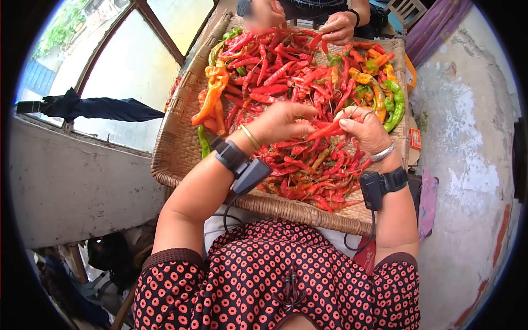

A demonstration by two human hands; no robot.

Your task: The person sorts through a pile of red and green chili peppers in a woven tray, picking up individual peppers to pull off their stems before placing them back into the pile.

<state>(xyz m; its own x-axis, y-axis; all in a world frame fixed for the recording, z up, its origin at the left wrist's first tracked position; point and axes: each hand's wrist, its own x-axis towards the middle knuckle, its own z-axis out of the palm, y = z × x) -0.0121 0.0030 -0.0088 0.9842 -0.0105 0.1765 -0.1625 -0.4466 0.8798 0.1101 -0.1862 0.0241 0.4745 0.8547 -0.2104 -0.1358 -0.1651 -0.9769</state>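
A red chili pepper (326,131) is pinched near its stem end between the thumb and fingers of my right hand (364,127). Close to the pepper's other end is my left hand (283,124), its thumb and fingers apart with a gap between them. Whether the left thumb touches the pepper cannot be made out. Both hands are above a woven tray (184,132) heaped with red chilies (275,71). Smaller, darker red chilies (313,176) lie nearer to me, below my hands.
Across the tray, another person's hands (338,27) handle chilies; one is blurred. Orange peppers (213,93) line the left side, green ones (395,107) the right. A folded dark umbrella (110,108) hangs by the window. A rough wall (467,132) stands on the right.
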